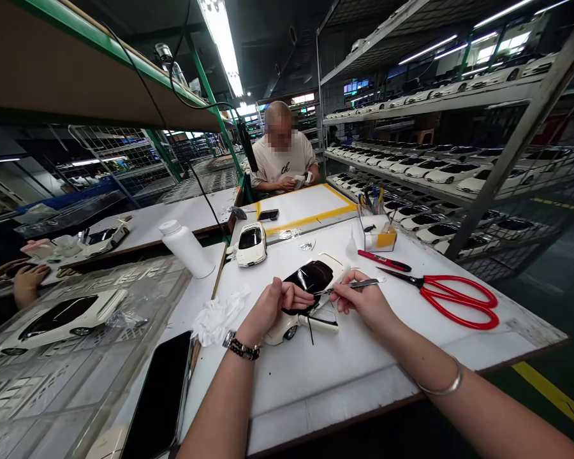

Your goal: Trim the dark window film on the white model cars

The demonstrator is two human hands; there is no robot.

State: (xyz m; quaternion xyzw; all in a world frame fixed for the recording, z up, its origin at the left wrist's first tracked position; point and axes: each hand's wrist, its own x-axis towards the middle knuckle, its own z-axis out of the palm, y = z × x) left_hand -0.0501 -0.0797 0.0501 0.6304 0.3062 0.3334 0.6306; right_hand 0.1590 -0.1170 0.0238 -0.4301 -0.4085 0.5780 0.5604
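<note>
A white model car (pixel 316 274) with a dark roof sits at the middle of the table, a door (pixel 324 322) swung out on its near side. My left hand (pixel 280 303) rests against the car's side, palm partly turned up, its fingers stretched towards the right. Between the thumb and fingers of my right hand (pixel 361 299) is a pair of metal tweezers (pixel 369 282), held over the car. The tweezers' tips point left, close to my left fingertips. Whether a small part is between the tips is too fine to tell.
Red-handled scissors (pixel 459 299), a red-and-black knife (pixel 384 260) and a tool holder (pixel 377 233) stand right. Left are crumpled tissue (pixel 220 313), a white bottle (pixel 186 248), a phone (pixel 157 395) and another model car (pixel 251 244). Opposite sits a co-worker (pixel 284 153); racks (pixel 495 92) hold several cars.
</note>
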